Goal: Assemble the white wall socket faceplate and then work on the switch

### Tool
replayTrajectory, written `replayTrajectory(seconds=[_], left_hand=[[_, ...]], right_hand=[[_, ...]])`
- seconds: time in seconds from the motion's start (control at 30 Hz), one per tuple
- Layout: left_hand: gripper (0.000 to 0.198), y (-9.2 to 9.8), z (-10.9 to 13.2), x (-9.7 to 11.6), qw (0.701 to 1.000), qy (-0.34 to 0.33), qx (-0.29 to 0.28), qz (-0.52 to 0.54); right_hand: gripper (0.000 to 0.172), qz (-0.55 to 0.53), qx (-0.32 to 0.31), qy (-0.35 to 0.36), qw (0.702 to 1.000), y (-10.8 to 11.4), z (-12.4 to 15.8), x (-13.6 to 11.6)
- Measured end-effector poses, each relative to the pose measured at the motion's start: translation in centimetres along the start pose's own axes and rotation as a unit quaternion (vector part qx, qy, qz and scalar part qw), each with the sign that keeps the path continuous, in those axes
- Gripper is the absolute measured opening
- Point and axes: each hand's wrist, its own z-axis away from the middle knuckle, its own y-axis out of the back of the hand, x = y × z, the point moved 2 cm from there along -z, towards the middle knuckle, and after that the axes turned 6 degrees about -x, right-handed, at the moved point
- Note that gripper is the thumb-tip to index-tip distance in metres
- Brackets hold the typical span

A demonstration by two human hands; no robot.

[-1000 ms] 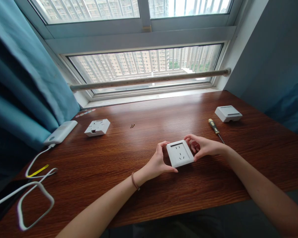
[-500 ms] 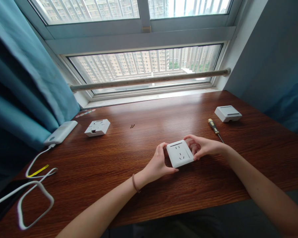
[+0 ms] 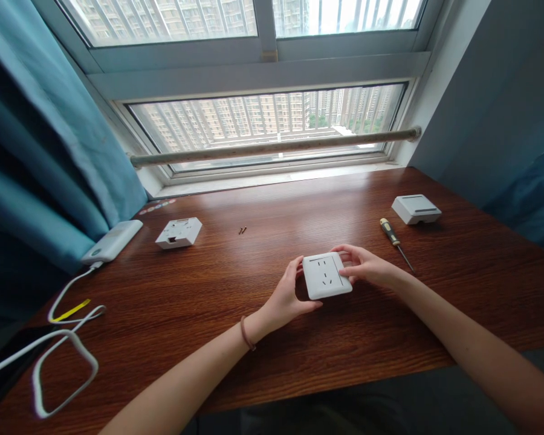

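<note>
A white square wall socket with its face up is held between both hands just above the wooden table. My left hand grips its left edge, thumb along the near side. My right hand holds its right edge, fingers curled at the far corner. A small screwdriver with a yellow and black handle lies just right of my right hand.
A white socket back box and a white power bank with a looping white cable sit at the left. Two small screws lie mid-table. Another white socket rests far right. Blue curtains hang at both sides.
The socket has turned slightly and lies flatter, squarer to me. My right hand's fingers have closed in along its right edge. Both hands shifted a little away from me.
</note>
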Motion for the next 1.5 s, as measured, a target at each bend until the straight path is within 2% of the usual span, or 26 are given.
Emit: replayTrajectory(seconds=[0.07,0.1,0.2,0.23,0.3,0.5,0.67,0.87,1.17,1.5], left_hand=[[0.097,0.0,-0.1,0.0,0.997,0.006,0.011,0.072],[0.094,0.1,-0.1,0.1,0.994,0.014,0.026,0.106],[0.059,0.2,-0.2,0.5,0.982,0.053,0.062,0.173],[0.048,0.3,-0.2,0.6,0.979,0.067,0.061,0.184],[0.037,0.3,-0.3,0.8,0.974,0.092,0.046,0.201],[0.039,0.5,-0.4,0.6,0.954,0.110,0.030,0.278],[0.044,0.5,-0.6,0.2,0.950,0.102,0.036,0.292],[0.048,0.7,-0.7,0.3,0.958,0.092,0.060,0.264],[0.042,1.1,-0.6,-0.7,0.939,0.126,0.113,0.298],[0.039,1.0,-0.6,-0.7,0.922,0.123,0.124,0.346]], right_hand=[[0.050,-0.018,0.007,0.017,1.000,-0.3,-0.1,0.0],[0.050,-0.023,0.009,0.026,0.999,-0.5,-0.2,0.0],[0.050,-0.020,0.013,0.057,0.998,-0.9,-0.4,0.0],[0.050,-0.013,0.015,0.066,0.998,-1.1,-0.4,0.0],[0.050,0.005,0.021,0.080,0.997,-1.4,-0.4,-0.1],[0.053,0.028,0.054,0.080,0.995,-2.1,-0.5,-0.3],[0.055,-0.005,0.090,0.059,0.994,-2.4,-0.6,0.2],[0.044,-0.027,0.047,0.036,0.998,-3.2,-0.7,0.4],[0.033,-0.083,0.096,0.060,0.990,-3.8,-1.0,1.5],[0.030,-0.106,0.089,0.056,0.989,-4.3,-1.0,1.4]])
